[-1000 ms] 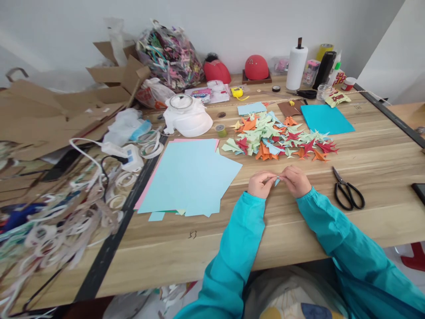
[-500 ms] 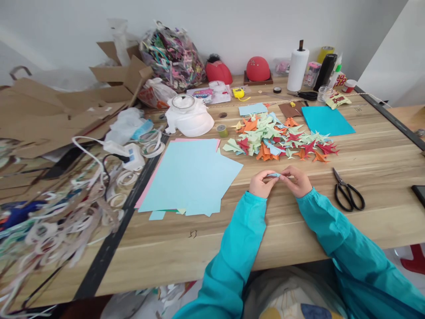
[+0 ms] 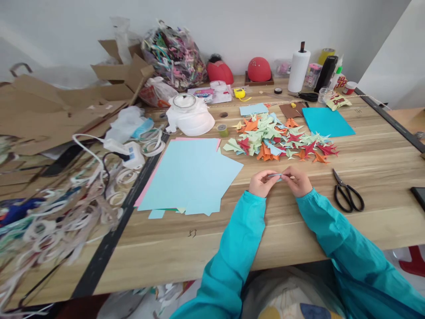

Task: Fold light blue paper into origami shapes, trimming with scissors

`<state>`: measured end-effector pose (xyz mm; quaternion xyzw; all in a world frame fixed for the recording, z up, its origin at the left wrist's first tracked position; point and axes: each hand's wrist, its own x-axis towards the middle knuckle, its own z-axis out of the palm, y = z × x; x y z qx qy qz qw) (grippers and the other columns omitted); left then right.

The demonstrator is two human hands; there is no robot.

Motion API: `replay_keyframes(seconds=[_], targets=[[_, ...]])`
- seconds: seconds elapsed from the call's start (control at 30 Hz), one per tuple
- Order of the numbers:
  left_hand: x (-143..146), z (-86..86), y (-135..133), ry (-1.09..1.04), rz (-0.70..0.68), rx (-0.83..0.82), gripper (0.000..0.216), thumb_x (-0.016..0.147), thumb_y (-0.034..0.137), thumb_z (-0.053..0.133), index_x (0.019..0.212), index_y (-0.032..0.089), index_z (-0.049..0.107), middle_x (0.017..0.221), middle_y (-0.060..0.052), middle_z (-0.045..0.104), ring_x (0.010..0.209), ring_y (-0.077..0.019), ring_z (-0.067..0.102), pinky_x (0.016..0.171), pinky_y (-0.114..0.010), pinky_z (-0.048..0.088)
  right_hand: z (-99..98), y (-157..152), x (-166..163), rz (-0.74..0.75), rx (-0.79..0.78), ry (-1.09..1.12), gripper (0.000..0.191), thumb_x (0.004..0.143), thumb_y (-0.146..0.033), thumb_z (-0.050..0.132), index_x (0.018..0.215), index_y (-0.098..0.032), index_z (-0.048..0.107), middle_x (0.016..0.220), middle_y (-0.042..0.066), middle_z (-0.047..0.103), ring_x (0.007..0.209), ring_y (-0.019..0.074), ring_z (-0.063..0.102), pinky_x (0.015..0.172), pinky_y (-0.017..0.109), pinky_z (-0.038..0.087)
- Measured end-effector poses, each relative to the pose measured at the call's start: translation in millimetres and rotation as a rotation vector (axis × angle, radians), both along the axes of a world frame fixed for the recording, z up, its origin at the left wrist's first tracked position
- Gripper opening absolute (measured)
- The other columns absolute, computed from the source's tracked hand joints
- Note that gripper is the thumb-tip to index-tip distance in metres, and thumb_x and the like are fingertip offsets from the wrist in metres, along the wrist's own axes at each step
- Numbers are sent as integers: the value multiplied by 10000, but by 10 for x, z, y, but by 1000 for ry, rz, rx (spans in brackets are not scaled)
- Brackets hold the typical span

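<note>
Blue paper piece (image 3: 279, 180) between my left hand (image 3: 260, 183) and my right hand (image 3: 298, 181)

I am pinching the small piece with both hands. My left thumb and pointing finger are closed on one end, and my right ones are closed on the other. My fingers hide a lot of it, so I can't tell its whole shape. My hands are close together, low over the wooden table (image 3: 299, 230). My sleeves (image 3: 239, 230) are bright blue-green.

Just past my hands is a big pile of origami birds (image 3: 265, 128). They are pale green, orange, red and light blue, and they lie all jumbled. To the right of my right hand are scissors (image 3: 349, 195) with black handles, lying flat with the tip pointing away from me.

To the left of my left hand is a stack of light blue paper sheets (image 3: 186, 173), spread a bit like a fan. A pink sheet (image 3: 145, 195) peeks out along its left side. Behind the stack sits a little green spool (image 3: 222, 130).

A bright blue sheet (image 3: 328, 121) lies behind the birds on the right. Farther back, I see a yellow tape measure (image 3: 239, 93) and a round red pincushion (image 3: 259, 69).
</note>
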<state>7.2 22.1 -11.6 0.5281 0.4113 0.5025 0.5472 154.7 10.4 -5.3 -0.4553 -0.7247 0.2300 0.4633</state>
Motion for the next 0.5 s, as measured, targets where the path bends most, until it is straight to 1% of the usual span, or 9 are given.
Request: replay_keyframes(seconds=[0.07,0.17,0.3,0.4,0.5], targets=[[5,15,3,37,29,7,205,608,320,684,700,137,665,690,-44,671,637,-139,604,624,-254,489,10,-5,-1,18,10,-16,132,802,-249,499,708,-176,557,649,26,544,625,135,505,584,271,422],[0,33,5,83,31,43,155,609,299,682,648,149,675,637,-23,661,600,-126,584,586,-237,466,18,-18,-6,28,4,-13,142,801,-241,491,690,-175,549,638,24,537,614,133,498,580,271,414],[-11,39,6,64,23,40,144,597,294,692,620,153,680,617,-20,663,594,-127,584,579,-234,457,10,-27,-6,39,-31,31,151,790,-254,510,675,-168,555,629,24,539,601,127,487,575,270,403],[-1,34,14,0,56,-30,188,587,323,699,640,143,679,626,-31,670,596,-134,594,590,-248,465,-27,-14,-12,38,-146,163,160,778,-304,536,700,-168,563,606,13,541,565,119,484,544,264,400],[32,29,16,-135,47,-97,266,542,332,729,714,136,678,692,-51,686,650,-151,618,647,-277,489,-80,11,-23,21,-260,355,193,756,-366,561,726,-176,550,539,-23,503,488,99,457,485,246,388]])
